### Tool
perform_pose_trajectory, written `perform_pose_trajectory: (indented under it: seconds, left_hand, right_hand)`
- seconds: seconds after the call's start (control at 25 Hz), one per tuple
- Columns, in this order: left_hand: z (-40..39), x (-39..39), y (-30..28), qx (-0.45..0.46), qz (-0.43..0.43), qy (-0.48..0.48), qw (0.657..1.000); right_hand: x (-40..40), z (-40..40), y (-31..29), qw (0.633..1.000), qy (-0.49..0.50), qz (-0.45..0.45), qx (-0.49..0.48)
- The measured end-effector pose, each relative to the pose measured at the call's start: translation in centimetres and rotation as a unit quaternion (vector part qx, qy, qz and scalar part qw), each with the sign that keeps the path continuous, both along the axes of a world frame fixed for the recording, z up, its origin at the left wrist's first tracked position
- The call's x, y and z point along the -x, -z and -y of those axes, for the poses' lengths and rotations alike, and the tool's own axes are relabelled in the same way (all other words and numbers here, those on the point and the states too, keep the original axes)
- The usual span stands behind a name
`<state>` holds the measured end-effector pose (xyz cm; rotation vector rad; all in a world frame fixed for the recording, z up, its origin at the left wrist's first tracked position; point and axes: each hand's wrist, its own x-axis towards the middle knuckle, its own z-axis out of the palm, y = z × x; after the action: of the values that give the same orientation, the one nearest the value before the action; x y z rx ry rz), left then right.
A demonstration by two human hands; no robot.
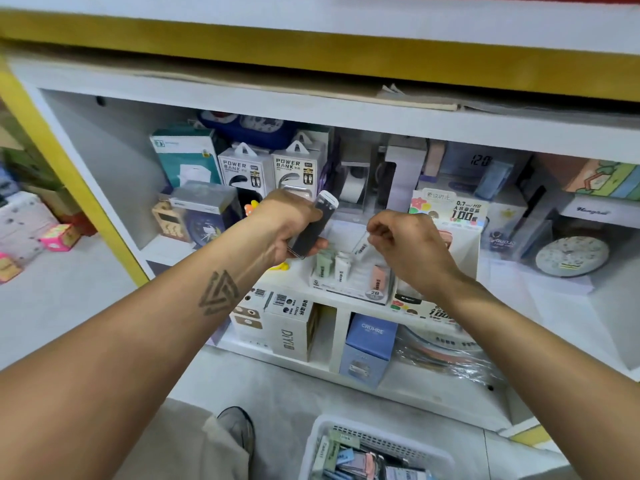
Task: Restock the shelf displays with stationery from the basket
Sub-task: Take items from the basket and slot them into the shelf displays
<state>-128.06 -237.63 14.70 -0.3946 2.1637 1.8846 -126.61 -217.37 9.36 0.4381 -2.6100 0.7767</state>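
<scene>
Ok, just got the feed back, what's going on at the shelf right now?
A person is restocking a clear plastic display tray of small erasers on the white shelf. The left hand grips a dark rectangular pack with a white end, held above the tray. The right hand pinches a small white eraser and holds it over the tray's slots, where green, white and pink erasers already stand. The white plastic basket with more stationery sits on the floor below.

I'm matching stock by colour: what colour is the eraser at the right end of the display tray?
Pink, with a dark printed band: the eraser stands in the display tray. Head view shows it.
</scene>
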Motion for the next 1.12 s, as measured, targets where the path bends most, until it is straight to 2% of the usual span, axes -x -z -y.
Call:
perform_pose_trajectory:
  seconds: [0.2,0.32,0.52,0.56,0.6,0.64,0.68,0.72,0.76,0.8,0.84,1.0,1.04,1.12]
  left_hand:
    - [0.5,-0.4,0.1,0.006,0.008,0.02,1.0]
    - [0.9,-0.2,0.2,-0.003,0.011,0.02,1.0]
    - [1.1,-0.6,0.0,-0.025,0.006,0.034,0.999]
    - [1.1,-0.7,-0.1,-0.03,0.006,0.044,0.999]
    - [1.0,-0.7,-0.1,-0.038,0.003,0.055,0.998]
    - [0.7,-0.8,-0.2,-0.044,-0.002,0.066,0.997]
    - [0.3,-1.0,-0.3,-0.045,-0.01,0.076,0.996]
    - [-0.3,-1.2,-0.3,-0.04,-0.022,0.091,0.995]
    - [-1.0,-1.4,-0.4,-0.031,-0.038,0.109,0.993]
    - [-1.9,-1.7,-0.4,-0.021,-0.055,0.131,0.99]
    - [-2.9,-2.0,-0.4,-0.018,-0.07,0.153,0.986]
    - [-6.3,-2.6,-0.4,-0.049,-0.105,0.2,0.973]
    - [-6.9,-2.5,-0.2,-0.005,-0.134,0.202,0.97]
    - [-7.9,-2.3,0.5,0.169,-0.207,0.218,0.939]
  right_hand:
    - [0.8,1.6,0.7,0.999,-0.037,0.023,-0.004]
    - [1.1,2.0,0.8,0.997,-0.049,-0.001,-0.055]
    - [1.1,2.4,0.8,0.99,-0.076,0.035,-0.116]
    - [1.1,2.4,0.7,0.992,-0.067,0.047,-0.101]
    - [1.1,2.4,0.3,0.996,-0.041,0.075,-0.036]
    - [1.0,2.3,-0.5,0.989,-0.012,0.126,0.079]
    - [0.9,2.2,-1.5,0.957,-0.002,0.186,0.223]
    - [0.6,1.7,-2.6,0.908,-0.005,0.237,0.346]
    - [0.4,0.9,-3.5,0.869,-0.02,0.265,0.416]
    - [-0.1,0.1,-4.2,0.857,-0.03,0.277,0.434]
    - [-0.7,-0.7,-4.7,0.86,-0.035,0.277,0.428]
    - [-2.0,-4.3,-5.8,0.896,0.033,0.205,0.393]
    - [-2.3,-5.2,-6.0,0.906,0.04,0.177,0.383]
    - [-3.0,-7.4,-6.2,0.925,0.037,0.132,0.355]
